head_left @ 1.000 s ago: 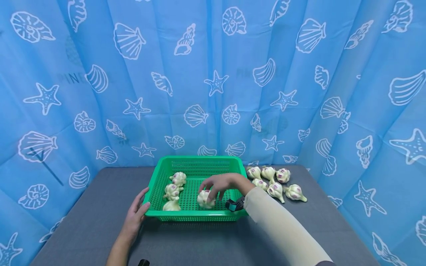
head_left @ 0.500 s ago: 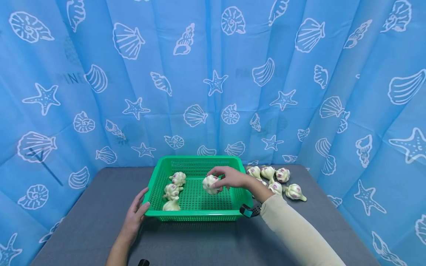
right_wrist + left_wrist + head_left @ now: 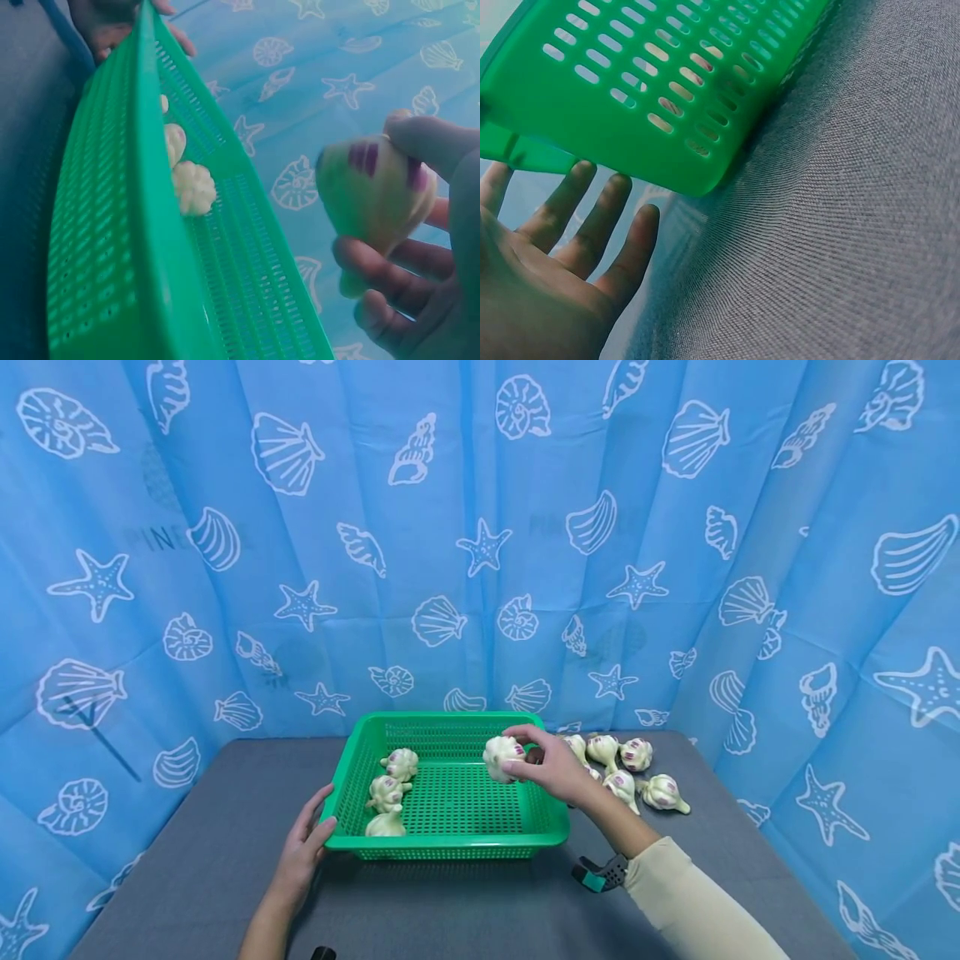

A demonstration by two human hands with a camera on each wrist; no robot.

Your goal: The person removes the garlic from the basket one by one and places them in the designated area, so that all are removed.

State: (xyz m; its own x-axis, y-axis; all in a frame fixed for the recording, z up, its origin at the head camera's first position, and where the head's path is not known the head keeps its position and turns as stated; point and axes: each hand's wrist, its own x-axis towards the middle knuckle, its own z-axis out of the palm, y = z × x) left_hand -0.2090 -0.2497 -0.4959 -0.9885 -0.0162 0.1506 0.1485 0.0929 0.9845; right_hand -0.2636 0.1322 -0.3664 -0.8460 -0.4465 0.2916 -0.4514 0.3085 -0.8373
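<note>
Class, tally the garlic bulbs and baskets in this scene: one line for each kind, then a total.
Garlic bulbs: 10 (3 in the green basket, 1 in the right hand, 6 on the table, one of those mostly hidden behind that hand)
Baskets: 1
Total: 11

place: makeshift, curtained-off work spot; home, lab or shop, can't tell
table (image 3: 172, 860): grey, woven-fabric surface
curtain (image 3: 480, 660): blue, folded, hangs behind table, wraps round its left and right sides
print (image 3: 483, 547): white seashells and starfish, shower-curtain style, on all three sides of table
</note>
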